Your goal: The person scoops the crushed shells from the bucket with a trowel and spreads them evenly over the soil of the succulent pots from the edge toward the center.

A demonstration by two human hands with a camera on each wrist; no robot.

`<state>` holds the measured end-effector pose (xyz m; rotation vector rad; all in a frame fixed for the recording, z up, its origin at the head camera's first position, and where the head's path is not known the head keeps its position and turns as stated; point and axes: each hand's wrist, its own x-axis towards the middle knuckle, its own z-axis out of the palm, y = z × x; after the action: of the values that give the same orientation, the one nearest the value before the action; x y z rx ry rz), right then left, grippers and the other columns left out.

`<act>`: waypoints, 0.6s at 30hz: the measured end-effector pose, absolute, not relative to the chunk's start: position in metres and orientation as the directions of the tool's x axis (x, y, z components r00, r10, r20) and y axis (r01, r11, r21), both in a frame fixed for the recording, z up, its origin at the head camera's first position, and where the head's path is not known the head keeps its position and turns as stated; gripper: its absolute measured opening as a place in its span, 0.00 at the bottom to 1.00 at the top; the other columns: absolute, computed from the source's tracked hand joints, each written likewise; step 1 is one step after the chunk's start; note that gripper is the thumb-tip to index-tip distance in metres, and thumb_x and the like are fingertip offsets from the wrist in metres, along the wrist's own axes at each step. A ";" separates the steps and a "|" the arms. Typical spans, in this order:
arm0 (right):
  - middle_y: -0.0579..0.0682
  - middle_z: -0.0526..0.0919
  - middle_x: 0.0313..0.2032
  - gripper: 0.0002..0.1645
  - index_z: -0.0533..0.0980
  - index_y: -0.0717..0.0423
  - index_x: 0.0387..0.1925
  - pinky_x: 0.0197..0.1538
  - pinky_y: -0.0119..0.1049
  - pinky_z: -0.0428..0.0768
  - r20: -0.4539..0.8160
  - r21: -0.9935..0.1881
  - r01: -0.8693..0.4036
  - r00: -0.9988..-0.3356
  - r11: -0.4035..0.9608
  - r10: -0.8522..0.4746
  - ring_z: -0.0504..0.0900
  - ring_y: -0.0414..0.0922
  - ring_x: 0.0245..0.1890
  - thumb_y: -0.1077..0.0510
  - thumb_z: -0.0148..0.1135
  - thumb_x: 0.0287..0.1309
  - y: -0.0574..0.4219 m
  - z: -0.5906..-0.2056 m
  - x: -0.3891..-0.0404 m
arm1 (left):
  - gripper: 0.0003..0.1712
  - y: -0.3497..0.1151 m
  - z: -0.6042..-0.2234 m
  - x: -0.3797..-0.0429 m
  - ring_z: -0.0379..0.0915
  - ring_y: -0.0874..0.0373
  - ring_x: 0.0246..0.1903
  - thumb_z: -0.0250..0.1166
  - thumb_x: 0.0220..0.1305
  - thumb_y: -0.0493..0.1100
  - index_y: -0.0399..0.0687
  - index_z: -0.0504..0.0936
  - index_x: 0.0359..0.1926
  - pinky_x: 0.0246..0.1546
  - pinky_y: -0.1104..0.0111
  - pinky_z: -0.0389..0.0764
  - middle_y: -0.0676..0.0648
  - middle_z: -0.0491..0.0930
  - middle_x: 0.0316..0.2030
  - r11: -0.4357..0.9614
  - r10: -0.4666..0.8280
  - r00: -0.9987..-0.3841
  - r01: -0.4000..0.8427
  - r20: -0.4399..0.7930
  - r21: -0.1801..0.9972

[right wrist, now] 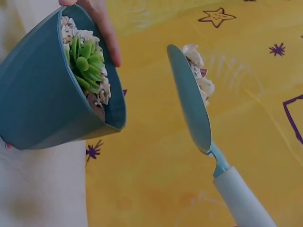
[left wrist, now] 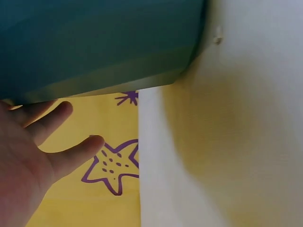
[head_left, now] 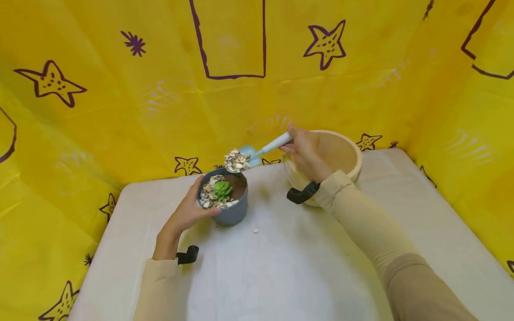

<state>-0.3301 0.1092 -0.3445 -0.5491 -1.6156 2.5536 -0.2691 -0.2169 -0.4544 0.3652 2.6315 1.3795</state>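
Observation:
My left hand (head_left: 185, 211) grips a blue-grey plant pot (head_left: 233, 215) by its side, thumb toward me, other fingers round the far side. Inside grows a small green succulent (head_left: 221, 189). Pale gravel (head_left: 206, 195) surrounds its left and front, while brown soil (head_left: 237, 185) shows on the right. With its fingers round the light handle, my right hand (head_left: 307, 152) holds a small blue trowel (right wrist: 191, 101). A heap of shell-like gravel (head_left: 237, 160) lies on the trowel's blade, just above the pot's far rim. The right wrist view shows a gap between blade and pot.
Partly behind my right hand stands a round container with a pale rim (head_left: 355, 157); its contents are hidden. One stray pale piece (head_left: 256, 231) lies on the white-covered table (head_left: 265, 287). Yellow patterned cloth (head_left: 149, 128) closes off the back and sides.

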 end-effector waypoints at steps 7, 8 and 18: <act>0.54 0.79 0.28 0.07 0.75 0.61 0.37 0.27 0.34 0.85 -0.245 -0.887 0.107 -0.933 -0.449 0.262 0.84 0.43 0.20 0.59 0.58 0.66 0.108 -0.345 -0.330 | 0.67 -0.210 -0.457 -0.262 0.39 0.39 0.76 0.76 0.50 0.54 0.57 0.37 0.78 0.69 0.36 0.49 0.41 0.42 0.77 0.566 0.241 -0.970 0.151 0.012 0.811; 0.54 0.79 0.28 0.08 0.75 0.62 0.37 0.27 0.34 0.85 -0.244 -0.888 0.106 -0.933 -0.448 0.263 0.84 0.43 0.20 0.59 0.58 0.66 0.109 -0.346 -0.330 | 0.67 -0.209 -0.457 -0.260 0.41 0.39 0.76 0.76 0.49 0.55 0.56 0.38 0.78 0.69 0.36 0.50 0.41 0.43 0.77 0.568 0.230 -0.973 0.150 0.019 0.810; 0.54 0.79 0.31 0.14 0.75 0.66 0.47 0.29 0.35 0.85 -0.249 -0.887 0.118 -0.937 -0.447 0.246 0.84 0.44 0.22 0.58 0.58 0.67 0.109 -0.347 -0.332 | 0.72 -0.204 -0.456 -0.245 0.44 0.37 0.74 0.75 0.47 0.64 0.49 0.36 0.78 0.69 0.37 0.54 0.35 0.44 0.76 0.639 0.139 -0.990 0.090 0.000 0.764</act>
<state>-0.3317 0.1094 -0.3470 -0.5321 -1.6081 2.5541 -0.2455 -0.2038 -0.4564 0.1954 2.7910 1.2951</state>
